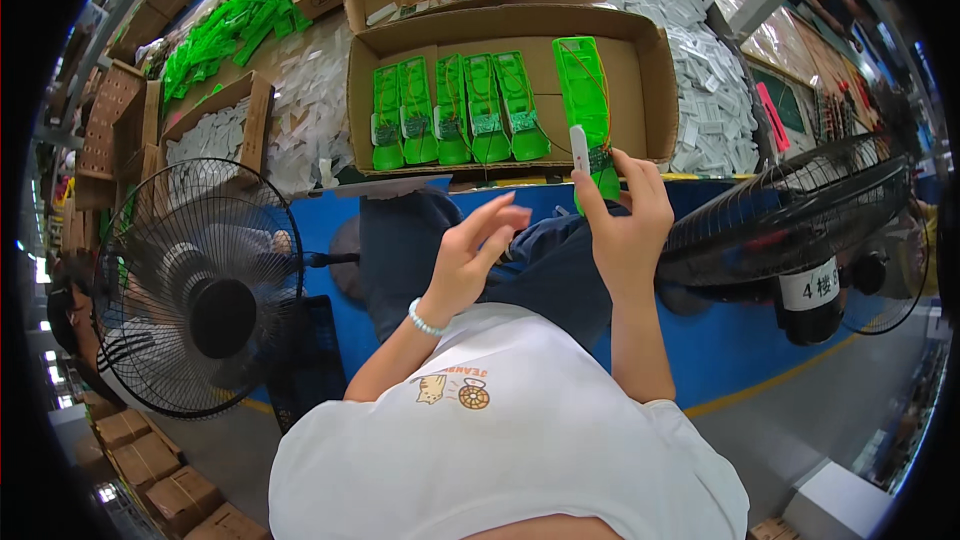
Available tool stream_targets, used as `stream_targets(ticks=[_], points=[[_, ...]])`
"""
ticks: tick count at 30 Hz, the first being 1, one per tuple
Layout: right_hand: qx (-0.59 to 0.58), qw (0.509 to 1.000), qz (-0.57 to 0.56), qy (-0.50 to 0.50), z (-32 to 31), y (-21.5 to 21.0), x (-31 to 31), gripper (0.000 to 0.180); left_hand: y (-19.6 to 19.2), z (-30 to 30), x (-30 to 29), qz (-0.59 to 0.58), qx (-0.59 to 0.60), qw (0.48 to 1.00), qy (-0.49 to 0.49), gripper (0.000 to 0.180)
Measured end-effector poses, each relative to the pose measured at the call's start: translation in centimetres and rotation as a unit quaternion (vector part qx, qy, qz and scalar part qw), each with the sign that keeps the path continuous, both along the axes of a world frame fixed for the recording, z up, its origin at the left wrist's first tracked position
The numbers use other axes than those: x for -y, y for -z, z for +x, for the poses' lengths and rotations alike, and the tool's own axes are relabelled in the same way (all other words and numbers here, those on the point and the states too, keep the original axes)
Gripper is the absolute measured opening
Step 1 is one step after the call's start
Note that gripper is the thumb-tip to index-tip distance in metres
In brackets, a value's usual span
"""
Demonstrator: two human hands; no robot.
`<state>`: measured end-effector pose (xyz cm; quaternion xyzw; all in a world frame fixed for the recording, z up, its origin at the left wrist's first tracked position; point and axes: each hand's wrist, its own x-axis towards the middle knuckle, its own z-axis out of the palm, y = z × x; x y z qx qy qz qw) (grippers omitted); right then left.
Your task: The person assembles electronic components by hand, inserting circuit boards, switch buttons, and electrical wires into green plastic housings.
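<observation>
Right hand is gripping, left hand is hovering, fingers loosely parted, at the near side of a cardboard box; five green casings (side by side) are resting left inside, the gripped casing is extending over the box's right.

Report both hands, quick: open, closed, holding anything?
Left hand: open, empty, fingers loosely curled.
Right hand: closed, gripping the near end of a green plastic housing fitted with a circuit board.
</observation>
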<state>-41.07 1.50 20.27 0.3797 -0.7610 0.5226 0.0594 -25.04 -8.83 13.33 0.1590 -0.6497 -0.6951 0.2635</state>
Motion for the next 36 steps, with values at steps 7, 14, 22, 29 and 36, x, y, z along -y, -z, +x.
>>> stream_targets(ticks=[7,14,22,29,36], points=[[-0.070,0.989,0.111,0.065,-5.7,2.1,6.4,0.039,2.5,5.3,1.4,-0.046,0.084,0.986,-0.137,0.026],[0.016,0.908,0.416,0.041,-6.3,3.2,9.2,0.030,-0.7,5.4,8.5,-0.297,0.037,0.919,-0.258,0.023],[0.044,0.917,0.392,-0.056,-8.0,4.4,8.0,0.022,0.7,1.3,15.8,-0.556,0.162,0.746,-0.329,0.032],[0.013,0.940,0.341,-0.016,-7.9,4.9,7.3,0.026,0.7,1.2,16.2,-0.410,0.079,0.846,-0.333,0.034],[0.022,0.971,0.233,-0.056,-8.0,4.7,8.3,0.021,2.8,1.3,18.1,-0.407,0.024,0.851,-0.332,0.036]])
